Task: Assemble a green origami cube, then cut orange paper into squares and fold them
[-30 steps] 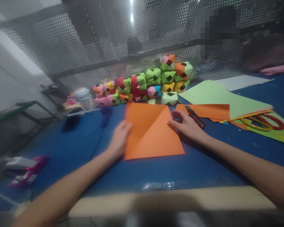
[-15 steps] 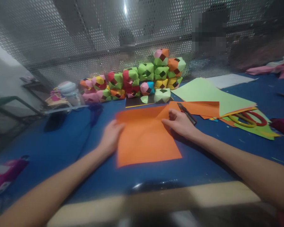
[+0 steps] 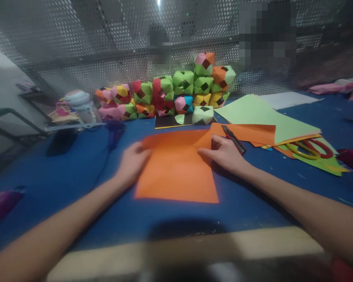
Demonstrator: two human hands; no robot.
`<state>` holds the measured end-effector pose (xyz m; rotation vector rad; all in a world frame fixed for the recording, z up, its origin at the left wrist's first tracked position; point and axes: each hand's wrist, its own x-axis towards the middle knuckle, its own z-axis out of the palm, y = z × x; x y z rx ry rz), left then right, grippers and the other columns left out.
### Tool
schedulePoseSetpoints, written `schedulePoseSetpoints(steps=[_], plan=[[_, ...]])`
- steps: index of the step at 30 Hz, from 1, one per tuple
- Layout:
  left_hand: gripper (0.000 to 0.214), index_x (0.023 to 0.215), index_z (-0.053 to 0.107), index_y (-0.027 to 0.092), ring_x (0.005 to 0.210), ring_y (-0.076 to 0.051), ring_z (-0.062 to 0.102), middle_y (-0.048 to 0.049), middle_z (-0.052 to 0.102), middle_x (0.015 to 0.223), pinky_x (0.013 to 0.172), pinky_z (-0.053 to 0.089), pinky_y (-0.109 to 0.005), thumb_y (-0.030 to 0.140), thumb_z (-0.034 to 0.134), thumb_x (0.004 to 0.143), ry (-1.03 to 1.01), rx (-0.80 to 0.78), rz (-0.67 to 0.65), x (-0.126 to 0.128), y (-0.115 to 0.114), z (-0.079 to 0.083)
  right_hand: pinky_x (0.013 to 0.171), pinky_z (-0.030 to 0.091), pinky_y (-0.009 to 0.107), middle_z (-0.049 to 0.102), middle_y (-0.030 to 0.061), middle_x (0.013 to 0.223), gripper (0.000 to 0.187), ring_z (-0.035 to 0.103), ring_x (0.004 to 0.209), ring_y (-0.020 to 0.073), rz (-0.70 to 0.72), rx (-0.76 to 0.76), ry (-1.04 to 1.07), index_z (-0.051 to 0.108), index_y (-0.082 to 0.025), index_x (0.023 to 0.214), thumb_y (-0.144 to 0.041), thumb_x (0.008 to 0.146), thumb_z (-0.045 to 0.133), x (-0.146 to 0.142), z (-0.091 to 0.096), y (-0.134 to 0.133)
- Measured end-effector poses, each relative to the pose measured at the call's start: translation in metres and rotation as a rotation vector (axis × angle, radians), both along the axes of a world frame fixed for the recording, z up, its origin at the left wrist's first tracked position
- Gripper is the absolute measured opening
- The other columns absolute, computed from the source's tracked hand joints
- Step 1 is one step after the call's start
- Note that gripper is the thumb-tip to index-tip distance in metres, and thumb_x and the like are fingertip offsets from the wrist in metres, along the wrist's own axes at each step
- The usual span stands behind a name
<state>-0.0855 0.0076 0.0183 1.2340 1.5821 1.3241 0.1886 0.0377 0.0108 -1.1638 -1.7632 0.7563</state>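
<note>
A sheet of orange paper [image 3: 176,172] is held between my two hands over the blue tabletop. My left hand [image 3: 133,160] grips its left edge, the thumb lying on top and the fingers partly hidden beneath. On the other side, my right hand [image 3: 223,152] pinches the right edge between thumb and curled fingers. The upper right part of the sheet bends up a little near that hand. Just beyond the right hand lies a box cutter [image 3: 233,139], beside a loose orange paper strip [image 3: 255,133].
Folded paper cubes [image 3: 163,96] are stacked along the mesh partition [image 3: 120,51]. Light green sheets [image 3: 261,117] and red and yellow-handled scissors [image 3: 304,150] lie to the right. A dark phone-like object [image 3: 61,141] and a magenta item [image 3: 2,205] are on the left.
The near edge of the orange sheet has turned slightly, its right corner shifting left. My left hand has moved a little left and up; both hands keep hold of the paper.
</note>
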Motion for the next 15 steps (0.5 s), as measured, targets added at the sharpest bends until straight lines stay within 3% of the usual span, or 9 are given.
schedulePoseSetpoints(steps=[5,7,11,15], plan=[[0.017,0.075,0.067,0.017,0.064,-0.015,0.059,-0.0016,0.068,0.073,0.056,0.043,-0.024,0.026,0.072,0.061,0.157,0.058,0.032,-0.002,0.001,0.005,0.053,0.043,0.029,0.062,0.002,0.066,0.019,0.055,0.061,0.0165,-0.002,-0.029,0.091,0.06,-0.018,0.071,-0.036,0.071,0.067,0.0,-0.002,0.0],[0.014,0.071,0.065,0.018,0.058,-0.013,0.056,0.0001,0.065,0.066,0.052,0.041,-0.022,0.026,0.072,0.062,0.186,0.092,0.032,-0.002,0.0,0.01,0.054,0.044,0.03,0.062,0.0024,0.067,0.02,0.056,0.062,0.017,-0.01,-0.019,0.121,0.06,-0.019,0.069,-0.037,0.071,0.068,0.001,-0.001,-0.001],[0.014,0.077,0.062,0.018,0.039,-0.01,0.047,0.0044,0.053,0.047,0.04,0.033,-0.021,0.025,0.069,0.067,0.078,0.028,0.005,0.0,-0.002,0.016,0.058,0.049,0.031,0.069,0.0045,0.077,0.021,0.062,0.068,0.0194,0.02,-0.099,0.127,0.063,-0.018,0.078,-0.034,0.068,0.072,0.0,0.001,-0.003],[0.017,0.079,0.055,0.017,0.041,-0.014,0.057,0.0001,0.059,0.054,0.037,0.037,-0.022,0.022,0.069,0.07,-0.062,-0.049,-0.016,0.002,0.0,0.011,0.065,0.052,0.034,0.072,0.0069,0.088,0.023,0.066,0.079,0.0234,0.082,-0.138,0.057,0.066,-0.017,0.086,-0.033,0.069,0.068,0.0,-0.001,-0.002]])
